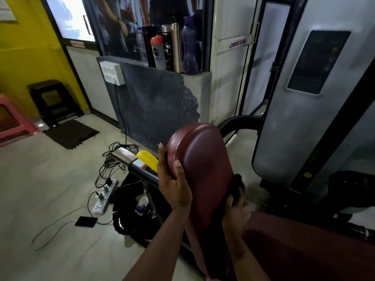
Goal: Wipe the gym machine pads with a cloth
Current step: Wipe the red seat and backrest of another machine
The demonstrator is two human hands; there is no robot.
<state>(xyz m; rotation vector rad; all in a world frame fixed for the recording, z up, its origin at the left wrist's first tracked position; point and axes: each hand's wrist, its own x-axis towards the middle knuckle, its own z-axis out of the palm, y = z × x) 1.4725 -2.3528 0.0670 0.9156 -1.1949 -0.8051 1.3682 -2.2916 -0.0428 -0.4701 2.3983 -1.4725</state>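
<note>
A dark red upright back pad [203, 159] of the gym machine stands in the middle of the view. My left hand [173, 179] grips its left edge, thumb on the front face. My right hand [236, 209] is closed on a dark cloth [238, 185] pressed against the pad's right edge. The dark red seat pad [304, 250] lies at the lower right. A yellow lever handle [148, 160] on a chrome and black bar [134, 163] sticks out just left of my left hand.
The grey weight-stack shroud [294, 118] rises on the right. On the floor at left lie a power strip [104, 197], tangled cables, a phone [86, 221] and a black bag [134, 209]. Several bottles [172, 47] stand on a ledge behind.
</note>
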